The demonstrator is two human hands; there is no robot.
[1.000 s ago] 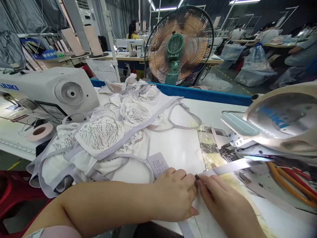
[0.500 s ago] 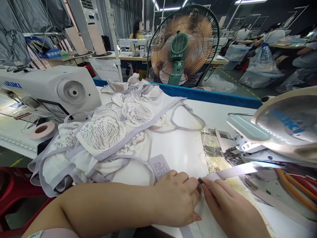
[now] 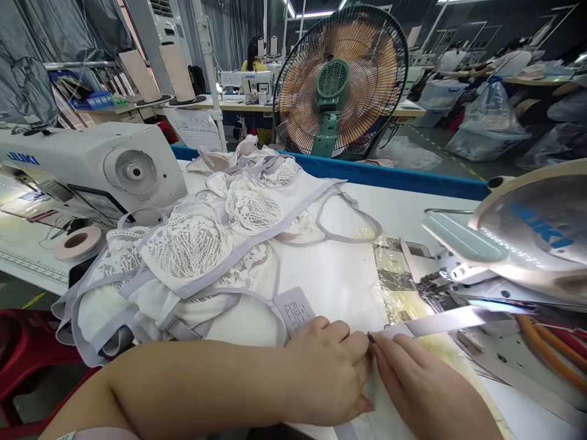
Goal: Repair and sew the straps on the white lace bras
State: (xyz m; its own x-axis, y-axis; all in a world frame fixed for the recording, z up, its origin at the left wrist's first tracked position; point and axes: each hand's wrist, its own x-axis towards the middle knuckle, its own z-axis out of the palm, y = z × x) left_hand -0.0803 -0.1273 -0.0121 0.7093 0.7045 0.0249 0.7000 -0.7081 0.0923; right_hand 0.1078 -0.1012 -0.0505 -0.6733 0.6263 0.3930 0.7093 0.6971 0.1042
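Observation:
My left hand [image 3: 330,370] is closed, its fingers curled against my right hand [image 3: 424,379] over the white tabletop. A lilac elastic band [image 3: 447,320] runs from the machine at the right to my right fingers, which pinch it. Another length of lilac band [image 3: 345,429] comes out below my left hand. A small dark thing [image 3: 371,337] shows between both hands; its kind I cannot make out. Just beyond my left hand lies a lilac printed tag [image 3: 295,310]. White lace bras [image 3: 188,247] with lilac edging are heaped at the left.
A sewing machine [image 3: 87,165] stands at the left, with a pink tape roll [image 3: 79,242] beside it. Another machine head [image 3: 532,229] juts in from the right. Behind the blue table edge [image 3: 394,178] stands a large fan [image 3: 337,85]. A red stool [image 3: 22,366] is at lower left.
My hands stay almost in place, with the band still between them and the machine. The view has shifted very slightly.

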